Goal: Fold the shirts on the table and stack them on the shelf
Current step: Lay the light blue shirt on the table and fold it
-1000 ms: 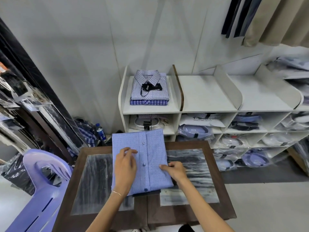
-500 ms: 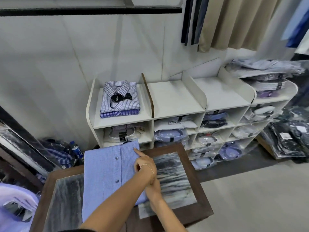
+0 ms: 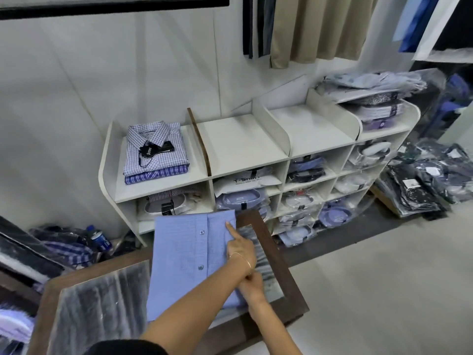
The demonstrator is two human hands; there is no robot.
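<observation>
Head view: your one light blue shirt (image 3: 189, 254) lies folded on the dark-framed table (image 3: 279, 265) at lower centre, two buttons showing on its placket. Your left hand (image 3: 240, 248) reaches across to the shirt's right edge, forefinger straight and pressing the cloth, the other fingers curled under. Your right hand (image 3: 252, 284) sits just below it at the same edge; whether it grips the cloth you cannot tell. On the white shelf (image 3: 107, 172), upper left compartment, two folded checked shirts (image 3: 154, 152) are stacked.
</observation>
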